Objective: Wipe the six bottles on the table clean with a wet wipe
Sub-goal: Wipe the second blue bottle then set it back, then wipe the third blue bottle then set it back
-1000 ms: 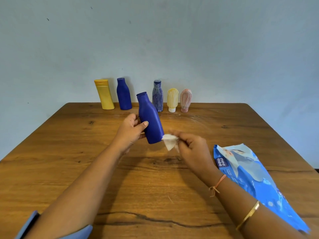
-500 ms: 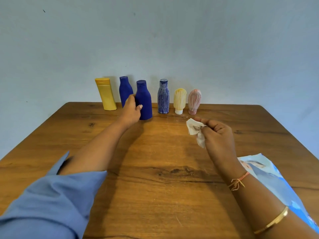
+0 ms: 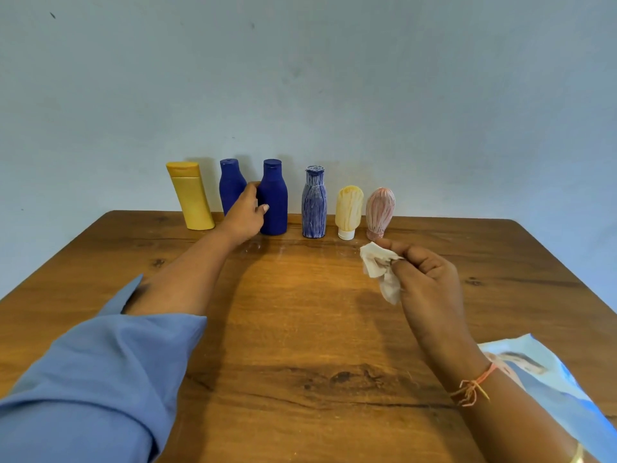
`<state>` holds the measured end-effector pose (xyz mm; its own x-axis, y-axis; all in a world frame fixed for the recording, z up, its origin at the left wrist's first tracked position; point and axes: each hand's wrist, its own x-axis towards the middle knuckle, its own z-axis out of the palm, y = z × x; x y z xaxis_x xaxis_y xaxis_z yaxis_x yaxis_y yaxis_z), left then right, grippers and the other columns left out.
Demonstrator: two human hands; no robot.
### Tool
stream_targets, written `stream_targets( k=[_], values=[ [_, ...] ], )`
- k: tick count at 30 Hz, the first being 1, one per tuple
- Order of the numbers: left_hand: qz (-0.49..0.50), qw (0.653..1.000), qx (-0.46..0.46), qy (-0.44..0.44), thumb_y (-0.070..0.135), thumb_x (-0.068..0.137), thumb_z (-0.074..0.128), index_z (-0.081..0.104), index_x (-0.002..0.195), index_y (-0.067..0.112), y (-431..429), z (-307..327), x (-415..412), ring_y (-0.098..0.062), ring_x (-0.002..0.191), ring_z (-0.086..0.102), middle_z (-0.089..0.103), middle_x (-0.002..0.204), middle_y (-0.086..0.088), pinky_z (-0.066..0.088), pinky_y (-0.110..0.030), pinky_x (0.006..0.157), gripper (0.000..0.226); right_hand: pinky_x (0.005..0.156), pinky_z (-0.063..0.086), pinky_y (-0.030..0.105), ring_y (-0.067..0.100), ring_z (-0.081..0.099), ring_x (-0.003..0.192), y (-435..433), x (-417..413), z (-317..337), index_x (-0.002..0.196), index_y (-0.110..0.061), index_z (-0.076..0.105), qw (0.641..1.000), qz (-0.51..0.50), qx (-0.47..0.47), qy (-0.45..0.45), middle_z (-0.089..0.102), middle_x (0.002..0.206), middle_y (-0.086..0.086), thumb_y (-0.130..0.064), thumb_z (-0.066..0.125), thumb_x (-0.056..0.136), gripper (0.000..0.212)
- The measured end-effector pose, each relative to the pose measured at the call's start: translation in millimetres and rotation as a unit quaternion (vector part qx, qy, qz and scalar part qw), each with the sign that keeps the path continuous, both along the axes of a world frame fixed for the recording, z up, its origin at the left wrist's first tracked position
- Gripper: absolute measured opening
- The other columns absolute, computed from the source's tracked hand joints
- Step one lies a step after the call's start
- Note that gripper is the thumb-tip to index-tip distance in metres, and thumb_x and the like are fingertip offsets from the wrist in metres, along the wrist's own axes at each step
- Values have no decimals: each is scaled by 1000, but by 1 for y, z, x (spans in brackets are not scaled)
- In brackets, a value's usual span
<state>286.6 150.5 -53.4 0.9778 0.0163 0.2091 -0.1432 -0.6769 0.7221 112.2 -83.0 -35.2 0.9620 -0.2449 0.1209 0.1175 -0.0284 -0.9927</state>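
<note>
L hand (image 3: pixel 247 212) grips the plain blue bottle (image 3: pixel 274 198) in the row at upper centre, R hand (image 3: pixel 430 285) pinches the wet wipe (image 3: pixel 380 272) mid-right; risk: sloppy release could bump the 2nd blue bottle (image 3: pixel 229 185) just beside it & topple both.

text readable: none | wipes pack (image 3: pixel 551 385): print too blurred to read

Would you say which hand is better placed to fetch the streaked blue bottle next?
Probably left: the left hand grips the blue bottle beside the streaked bottle; the right hand pinches the wipe.
</note>
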Motion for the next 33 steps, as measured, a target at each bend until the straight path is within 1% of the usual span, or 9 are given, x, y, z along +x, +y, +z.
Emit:
stream_targets(
  k=[7,13,15,19,20,23,26,29,33],
  values=[
    [2,999,-39,18,7,98,41,30,138,13,5,-6,4,-24,122,46,47,131,-9,40,-42,103,42,67,46,31,22,60,84,3,1,1,95,-25,69,1000,2,3,-5,70,92,-1,0,46,90,34],
    [-3,997,-67,32,6,97,41,27,141,15,3,-11,0,-22,127,42,44,136,-8,36,-38,104,47,67,47,30,23,62,87,4,-1,1,96,-22,71,1000,2,8,-3,70,95,0,0,46,89,34],
    [-2,997,-69,36,6,98,40,27,142,15,2,-13,-2,-21,123,45,44,137,-8,39,-34,98,46,68,47,29,25,63,90,3,-2,2,96,-23,71,1000,2,8,-2,70,97,0,0,46,90,34],
    [13,996,-71,57,9,99,39,26,144,16,2,-23,-5,-3,84,49,42,136,0,46,-21,70,48,67,47,25,19,62,93,4,-4,3,94,-25,69,1000,9,11,3,69,102,1,-1,46,90,33],
    [19,995,-74,60,9,99,38,24,145,17,3,-24,-7,-3,87,50,41,137,2,48,-22,72,49,66,46,24,16,62,93,5,-5,4,94,-24,69,1000,12,14,2,69,103,1,-1,47,90,33],
    [29,992,-99,72,4,98,37,21,147,15,4,-30,-12,-19,127,45,34,149,-1,43,-38,103,53,62,47,19,12,62,87,8,-7,6,95,-23,70,1000,18,21,8,70,100,-1,-1,48,90,31],
    [55,988,-122,76,-1,97,35,21,148,13,5,-36,-18,-23,134,38,33,151,-5,39,-37,106,54,62,48,19,14,62,86,8,-11,9,96,-23,69,999,18,28,9,69,100,-2,-2,47,91,31],
    [137,977,-161,34,1,97,37,33,142,11,-1,-37,-30,-19,123,48,46,141,-6,42,-26,93,46,63,48,21,18,63,91,6,-13,11,98,-21,69,999,14,32,6,69,103,2,-2,47,91,31],
    [212,962,-145,-89,15,97,45,47,125,13,-21,-36,-51,-16,98,58,59,114,-6,49,-31,81,28,65,45,21,17,61,97,3,-17,12,99,-20,69,999,10,41,8,68,106,2,-2,47,91,30]
  ],
)
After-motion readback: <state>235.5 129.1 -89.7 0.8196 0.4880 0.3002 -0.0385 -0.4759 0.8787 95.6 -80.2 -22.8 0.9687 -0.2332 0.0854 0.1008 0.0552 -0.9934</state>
